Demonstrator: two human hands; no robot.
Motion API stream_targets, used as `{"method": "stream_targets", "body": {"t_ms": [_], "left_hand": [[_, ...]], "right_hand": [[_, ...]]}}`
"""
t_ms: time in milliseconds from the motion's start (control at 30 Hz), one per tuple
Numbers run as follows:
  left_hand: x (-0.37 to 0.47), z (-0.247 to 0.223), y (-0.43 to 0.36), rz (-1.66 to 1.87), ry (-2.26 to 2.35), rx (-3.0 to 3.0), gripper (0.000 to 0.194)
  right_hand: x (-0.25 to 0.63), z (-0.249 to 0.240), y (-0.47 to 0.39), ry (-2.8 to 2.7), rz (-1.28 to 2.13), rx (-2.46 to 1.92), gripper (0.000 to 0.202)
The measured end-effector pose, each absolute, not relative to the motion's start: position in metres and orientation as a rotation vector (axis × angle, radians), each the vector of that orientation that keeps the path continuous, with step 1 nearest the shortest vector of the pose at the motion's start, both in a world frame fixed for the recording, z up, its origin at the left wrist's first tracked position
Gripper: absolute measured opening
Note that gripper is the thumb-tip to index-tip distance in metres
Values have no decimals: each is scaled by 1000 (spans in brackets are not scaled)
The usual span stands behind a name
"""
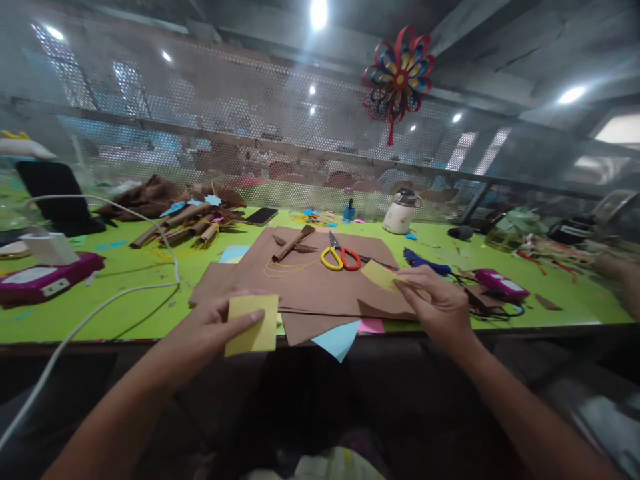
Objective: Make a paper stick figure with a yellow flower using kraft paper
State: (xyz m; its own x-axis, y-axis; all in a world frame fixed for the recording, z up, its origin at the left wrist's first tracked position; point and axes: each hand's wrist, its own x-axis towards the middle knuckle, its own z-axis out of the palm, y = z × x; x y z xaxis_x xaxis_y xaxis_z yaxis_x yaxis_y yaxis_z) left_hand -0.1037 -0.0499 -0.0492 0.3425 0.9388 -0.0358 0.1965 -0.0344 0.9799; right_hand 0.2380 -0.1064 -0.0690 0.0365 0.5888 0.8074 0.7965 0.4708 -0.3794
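Observation:
My left hand (pixel 213 327) is closed on a square yellow paper (pixel 260 337), thumb flat on its face, at the table's front edge. Between the fingertips of my right hand (pixel 435 303) is a second yellow paper (pixel 380 275), held tilted over the brown sheets. Those brown paper sheets (pixel 325 288) lie stacked between my hands. On them rest scissors (pixel 341 258) with one yellow and one red handle loop, and a rolled brown paper piece (pixel 294 244) with loose yellow thread. Light blue paper (pixel 339 339) and pink paper (pixel 371 325) stick out below the stack.
Rolled brown paper pieces (pixel 195 223) lie at the back left, near a phone (pixel 261 215). A white cable (pixel 120 293) crosses the left side from a purple power strip (pixel 60 279). A white jug (pixel 400 212) stands behind; another purple strip (pixel 501 283) lies right.

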Motion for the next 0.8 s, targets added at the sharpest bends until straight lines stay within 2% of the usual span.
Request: {"method": "stream_targets", "body": {"t_ms": [100,233,533,800], "left_hand": [[-102,-56,-45,958,1085,1272,34],[-87,-57,-38,1004,1061,1192,33],[-83,-40,-43,1003,953,1068,34],[-80,-35,-38,1025,886,1021,33]], "right_hand": [[219,-83,-120,-1570,-198,-1188,10],[203,-95,-129,-1525,-89,-1249,11],[192,-74,-154,-1595,16,-1161,14],[193,-75,-157,-1507,51,-1184,9]]}}
